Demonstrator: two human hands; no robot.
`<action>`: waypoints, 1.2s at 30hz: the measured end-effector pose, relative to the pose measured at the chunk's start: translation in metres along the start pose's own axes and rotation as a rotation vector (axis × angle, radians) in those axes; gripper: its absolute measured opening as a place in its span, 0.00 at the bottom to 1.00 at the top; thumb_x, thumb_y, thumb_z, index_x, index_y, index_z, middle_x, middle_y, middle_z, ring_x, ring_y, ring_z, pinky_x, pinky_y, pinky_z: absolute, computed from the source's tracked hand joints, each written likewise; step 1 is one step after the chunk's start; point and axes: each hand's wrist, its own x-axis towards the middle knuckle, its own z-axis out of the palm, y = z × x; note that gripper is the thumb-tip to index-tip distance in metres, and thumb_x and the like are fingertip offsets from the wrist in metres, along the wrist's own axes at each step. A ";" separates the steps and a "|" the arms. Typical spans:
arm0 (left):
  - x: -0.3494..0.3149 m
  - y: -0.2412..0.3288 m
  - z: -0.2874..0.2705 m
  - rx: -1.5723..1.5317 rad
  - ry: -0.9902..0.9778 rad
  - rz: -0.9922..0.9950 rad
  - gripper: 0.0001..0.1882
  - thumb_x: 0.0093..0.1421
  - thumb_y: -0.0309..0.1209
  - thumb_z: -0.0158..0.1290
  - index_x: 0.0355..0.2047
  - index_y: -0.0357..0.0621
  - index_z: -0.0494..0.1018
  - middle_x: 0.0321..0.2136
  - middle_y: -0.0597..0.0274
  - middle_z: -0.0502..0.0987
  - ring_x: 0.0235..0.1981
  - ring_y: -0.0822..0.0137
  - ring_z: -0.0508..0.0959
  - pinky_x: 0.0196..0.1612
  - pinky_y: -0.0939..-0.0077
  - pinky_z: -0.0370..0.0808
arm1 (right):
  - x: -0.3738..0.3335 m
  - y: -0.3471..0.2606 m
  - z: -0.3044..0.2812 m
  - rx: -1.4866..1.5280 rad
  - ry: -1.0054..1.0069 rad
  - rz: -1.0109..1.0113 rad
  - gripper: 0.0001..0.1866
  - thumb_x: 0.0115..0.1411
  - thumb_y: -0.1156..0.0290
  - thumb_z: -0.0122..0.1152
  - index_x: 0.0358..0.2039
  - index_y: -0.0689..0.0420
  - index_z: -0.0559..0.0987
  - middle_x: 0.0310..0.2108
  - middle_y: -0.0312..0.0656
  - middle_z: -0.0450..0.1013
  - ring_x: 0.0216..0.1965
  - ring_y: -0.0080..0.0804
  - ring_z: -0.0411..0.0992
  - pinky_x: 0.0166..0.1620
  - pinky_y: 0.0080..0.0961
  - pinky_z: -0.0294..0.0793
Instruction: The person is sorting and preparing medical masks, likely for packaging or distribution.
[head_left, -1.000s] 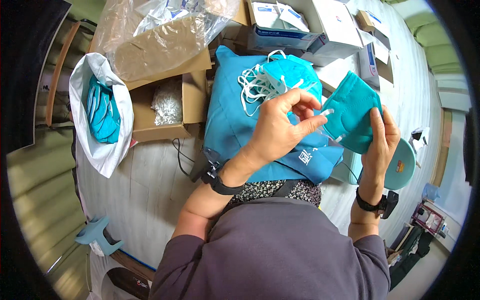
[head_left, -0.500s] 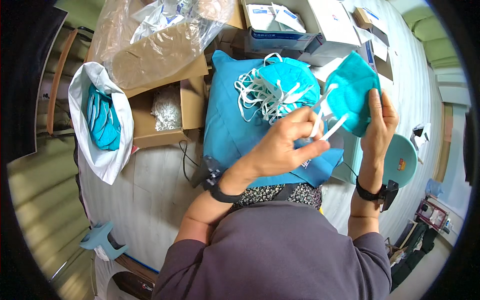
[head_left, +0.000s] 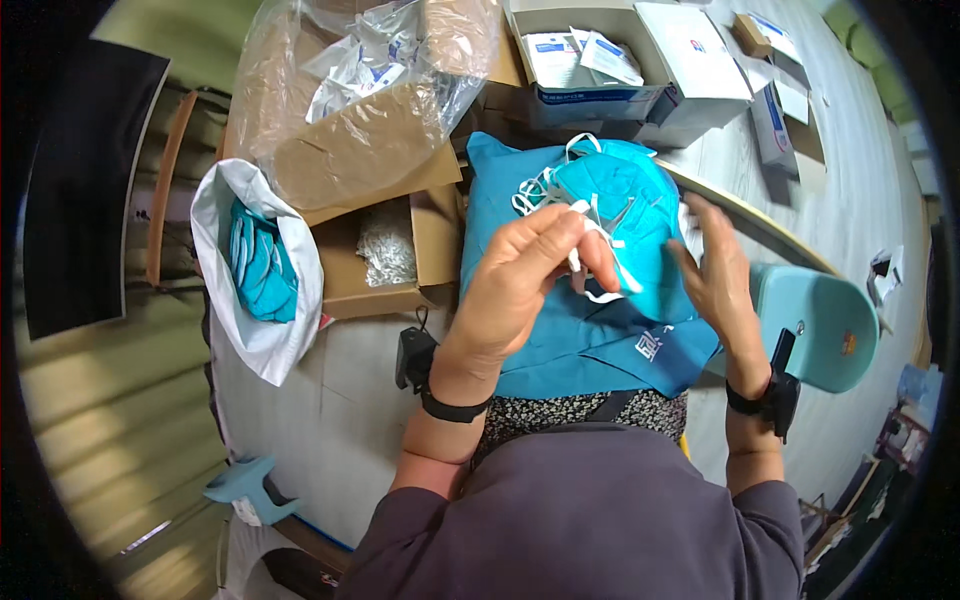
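My left hand is closed in a pinch on white mask straps, in front of a teal mask. Just right of that mask, my right hand is open, its fingers apart and slightly blurred, with nothing visible in it. Behind my hands, a pile of teal masks with tangled white straps lies on a blue cloth over my lap. The masks overlap, so I cannot tell whether the front one is apart from the pile. Each wrist wears a black strapped device.
At left stands a white bag holding teal masks. Beside it, a cardboard box contains white bundled material, with clear plastic wrap above. Boxes of white packets stand at the back. A pale teal plastic tub is at right.
My right hand has let go of the mask it held up and opened. The mask has come down in front of the pile. My left hand has moved slightly left, still pinching straps.
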 end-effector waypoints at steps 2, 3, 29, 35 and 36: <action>0.001 -0.010 -0.001 0.048 -0.053 -0.021 0.19 0.71 0.40 0.42 0.27 0.40 0.71 0.27 0.52 0.77 0.31 0.63 0.77 0.39 0.72 0.71 | 0.014 -0.020 -0.007 0.298 0.004 0.031 0.26 0.56 0.76 0.60 0.57 0.58 0.70 0.50 0.46 0.73 0.49 0.38 0.74 0.41 0.27 0.73; 0.002 -0.012 0.001 0.075 -0.066 -0.045 0.19 0.71 0.40 0.42 0.27 0.40 0.71 0.26 0.52 0.77 0.31 0.63 0.77 0.40 0.72 0.71 | 0.020 -0.030 -0.016 0.500 -0.100 0.003 0.29 0.55 0.77 0.59 0.59 0.56 0.69 0.54 0.44 0.72 0.51 0.35 0.73 0.39 0.24 0.72; -0.032 -0.033 0.026 0.261 -0.345 -0.381 0.17 0.73 0.34 0.40 0.28 0.39 0.66 0.21 0.68 0.68 0.22 0.78 0.68 0.28 0.82 0.67 | 0.003 -0.036 -0.060 1.588 -0.445 0.528 0.13 0.67 0.65 0.49 0.26 0.56 0.67 0.16 0.26 0.53 0.15 0.13 0.47 0.18 0.17 0.42; -0.055 -0.019 0.018 0.187 -0.316 -0.445 0.17 0.74 0.34 0.39 0.26 0.41 0.65 0.20 0.69 0.66 0.21 0.79 0.64 0.26 0.82 0.64 | 0.005 -0.011 -0.083 1.552 -0.106 0.430 0.10 0.66 0.66 0.50 0.29 0.56 0.67 0.18 0.25 0.54 0.15 0.12 0.46 0.17 0.15 0.40; -0.061 -0.018 0.014 0.179 -0.317 -0.437 0.17 0.74 0.34 0.39 0.26 0.41 0.65 0.20 0.69 0.66 0.21 0.79 0.63 0.26 0.82 0.64 | 0.006 0.003 -0.086 1.543 0.002 0.431 0.09 0.67 0.66 0.49 0.30 0.56 0.67 0.18 0.25 0.53 0.16 0.12 0.46 0.17 0.15 0.40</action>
